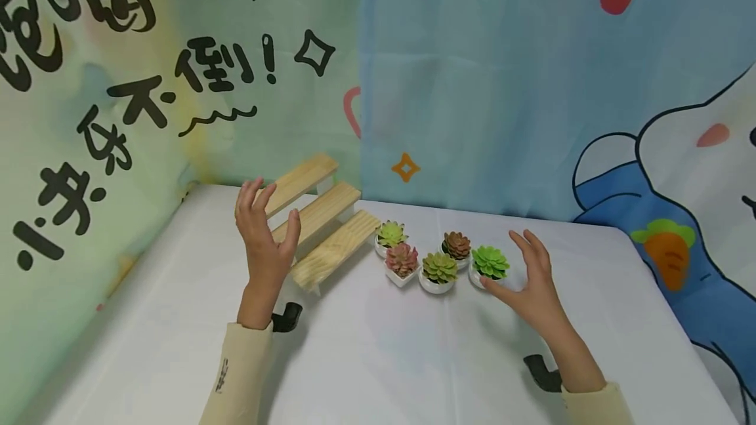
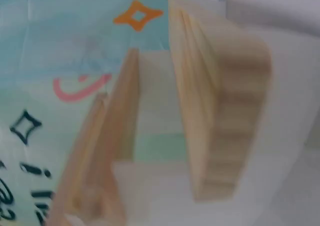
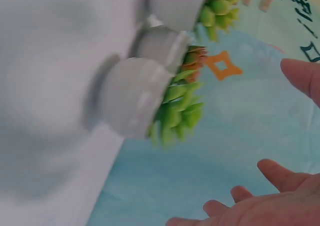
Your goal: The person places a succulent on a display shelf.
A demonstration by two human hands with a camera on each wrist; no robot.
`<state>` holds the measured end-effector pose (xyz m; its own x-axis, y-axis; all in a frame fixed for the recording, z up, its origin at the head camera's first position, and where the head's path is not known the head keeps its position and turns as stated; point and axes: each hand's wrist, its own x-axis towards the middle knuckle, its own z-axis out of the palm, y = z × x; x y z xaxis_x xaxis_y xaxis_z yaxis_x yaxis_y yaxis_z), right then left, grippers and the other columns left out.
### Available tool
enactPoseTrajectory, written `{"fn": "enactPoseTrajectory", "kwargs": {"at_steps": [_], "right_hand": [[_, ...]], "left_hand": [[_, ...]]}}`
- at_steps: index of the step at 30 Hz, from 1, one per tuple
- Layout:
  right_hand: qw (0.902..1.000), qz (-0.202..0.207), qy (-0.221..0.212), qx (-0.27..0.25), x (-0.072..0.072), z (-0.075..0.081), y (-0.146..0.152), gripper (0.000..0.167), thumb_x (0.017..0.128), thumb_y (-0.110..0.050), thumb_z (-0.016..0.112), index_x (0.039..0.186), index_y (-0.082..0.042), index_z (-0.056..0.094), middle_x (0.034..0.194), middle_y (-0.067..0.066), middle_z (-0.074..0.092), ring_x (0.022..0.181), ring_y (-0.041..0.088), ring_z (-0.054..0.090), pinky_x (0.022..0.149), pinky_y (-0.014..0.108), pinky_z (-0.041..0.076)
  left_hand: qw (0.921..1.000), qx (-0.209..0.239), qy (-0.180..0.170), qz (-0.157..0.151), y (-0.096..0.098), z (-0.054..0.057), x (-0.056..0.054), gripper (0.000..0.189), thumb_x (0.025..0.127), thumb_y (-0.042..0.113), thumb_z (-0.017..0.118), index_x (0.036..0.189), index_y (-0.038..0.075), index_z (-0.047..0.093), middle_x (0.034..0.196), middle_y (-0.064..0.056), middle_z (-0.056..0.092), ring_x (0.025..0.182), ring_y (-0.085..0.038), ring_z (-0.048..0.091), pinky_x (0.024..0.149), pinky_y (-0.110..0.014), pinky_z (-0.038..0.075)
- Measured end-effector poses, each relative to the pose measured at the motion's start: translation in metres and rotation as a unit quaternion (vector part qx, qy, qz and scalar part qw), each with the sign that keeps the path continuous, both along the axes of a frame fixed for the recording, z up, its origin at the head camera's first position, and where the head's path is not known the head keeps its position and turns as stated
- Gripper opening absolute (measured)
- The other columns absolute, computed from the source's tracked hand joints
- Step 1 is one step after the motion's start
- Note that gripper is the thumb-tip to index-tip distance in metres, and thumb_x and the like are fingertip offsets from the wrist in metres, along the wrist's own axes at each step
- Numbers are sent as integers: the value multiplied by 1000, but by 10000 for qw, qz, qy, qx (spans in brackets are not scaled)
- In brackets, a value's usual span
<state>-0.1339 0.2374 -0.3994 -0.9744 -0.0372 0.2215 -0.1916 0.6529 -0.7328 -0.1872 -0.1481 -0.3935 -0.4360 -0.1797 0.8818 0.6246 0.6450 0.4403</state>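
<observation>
My left hand (image 1: 264, 241) is raised beside a wooden stepped stand (image 1: 315, 216) of three light planks on white supports, its fingers spread and nothing in them. Up close in the left wrist view, the plank ends (image 2: 235, 116) look large and blurred. To the right, my right hand (image 1: 534, 281) hovers by a bright green potted succulent (image 1: 490, 262), thumb and fingers parted around air; whether the thumb touches the pot cannot be told. Near it stand a brown succulent (image 1: 457, 245), an olive-green one (image 1: 440, 269), a reddish one (image 1: 401, 260) and a yellow-green one (image 1: 391, 233), all in white pots.
A white cloth (image 1: 378, 359) covers the table. Printed fabric backdrops (image 1: 484, 84) rise behind it and along its left side. The yellow-green succulent's pot sits close to the stand's lowest plank. A black strap piece (image 1: 287, 317) sticks out by the left wrist, another (image 1: 542, 373) by the right.
</observation>
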Motion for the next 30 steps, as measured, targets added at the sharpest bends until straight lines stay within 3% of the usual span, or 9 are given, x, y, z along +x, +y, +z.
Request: {"fn": "enactPoseTrajectory", "kwargs": {"at_steps": [3, 6, 8, 11, 13, 15, 19, 24, 30], "right_hand": [[9994, -273, -207, -62, 9, -7, 12, 90, 81, -6, 76, 151, 3, 20, 156, 31, 2, 140, 56, 8, 97, 77, 18], [9981, -445, -400, -138, 16, -13, 19, 91, 81, -8, 76, 151, 4, 19, 156, 32, 1, 139, 56, 9, 98, 76, 19], [9973, -504, -476, -240, 19, -16, 22, 90, 82, -7, 76, 151, 5, 19, 155, 33, 2, 139, 56, 10, 99, 74, 21], [9945, -560, -701, -544, 18, -20, 23, 89, 84, -7, 74, 151, 6, 16, 154, 35, 6, 139, 55, 13, 103, 68, 24], [9907, -578, -963, -773, 15, -21, 22, 90, 86, -8, 73, 153, 4, 13, 154, 34, 7, 139, 53, 16, 105, 63, 27], [9849, -628, -1273, -992, 11, -22, 19, 91, 88, -10, 72, 154, 2, 9, 155, 32, 8, 140, 51, 18, 107, 58, 29], [9752, -596, -1752, -1215, -4, -26, 9, 94, 89, -13, 72, 155, 0, 6, 158, 27, 8, 142, 46, 21, 109, 53, 31], [9728, -480, -1976, -1112, -17, -33, 7, 93, 89, -18, 72, 154, 1, 8, 156, 30, 14, 139, 46, 27, 105, 54, 36], [9773, -531, -2005, -440, -25, -39, 19, 90, 88, -29, 73, 150, 6, 19, 149, 34, 26, 130, 48, 36, 99, 55, 40]], "left_hand": [[9973, 670, -175, -240, -4, -10, -4, 49, 88, 2, 62, 133, -5, 45, 147, -26, 31, 143, -39, 18, 114, -54, 12], [9885, 1301, -535, -556, -7, -23, -6, 59, 86, -3, 63, 140, -6, 38, 153, -26, 19, 145, -37, 13, 114, -55, 12], [9785, 1694, -879, -787, -9, -29, -6, 65, 86, -6, 63, 143, -8, 32, 155, -27, 11, 145, -38, 11, 113, -57, 12], [9585, 2226, -1386, -1115, -9, -25, 2, 66, 88, -6, 58, 145, -11, 24, 156, -28, 5, 145, -41, 10, 113, -60, 12], [9452, 2498, -1676, -1269, -14, -24, 4, 64, 92, -4, 53, 146, -11, 20, 156, -27, 5, 143, -43, 12, 113, -59, 13], [9370, 2645, -1844, -1343, -21, -26, 3, 62, 96, 0, 50, 149, -7, 18, 156, -24, 9, 142, -41, 18, 114, -56, 15], [9334, 2707, -1955, -1312, -38, -41, -8, 60, 100, 7, 46, 152, -1, 18, 155, -19, 17, 137, -36, 28, 112, -47, 23], [9294, 2730, -2064, -1379, -41, -38, -8, 55, 102, 13, 42, 151, 0, 21, 155, -17, 20, 130, -31, 34, 99, -27, 33], [9224, 2643, -2389, -1490, -38, -40, -10, 51, 102, 12, 44, 148, 0, 24, 149, -15, 30, 125, -20, 40, 95, -25, 37]]}}
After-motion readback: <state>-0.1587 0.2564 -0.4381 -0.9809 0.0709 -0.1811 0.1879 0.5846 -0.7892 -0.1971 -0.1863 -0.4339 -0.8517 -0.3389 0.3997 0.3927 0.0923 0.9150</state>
